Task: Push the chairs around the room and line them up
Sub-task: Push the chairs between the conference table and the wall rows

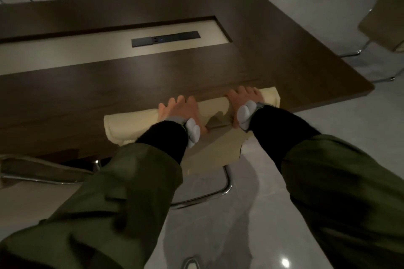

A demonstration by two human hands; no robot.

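Dark wooden desk (87, 85) across centre frame, with pale recessed inlay (87, 46) holding a black socket strip (165, 38); glossy white floor (306, 17) at right.

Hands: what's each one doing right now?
Left hand: grips the chair backrest top.
Right hand: grips the same backrest top.

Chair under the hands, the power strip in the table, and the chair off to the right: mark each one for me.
chair backrest (131, 121), head view, on the cream top edge left of the left hand.
power strip (166, 38), head view, on its dark middle section.
side chair (384, 28), head view, on its tan seat.
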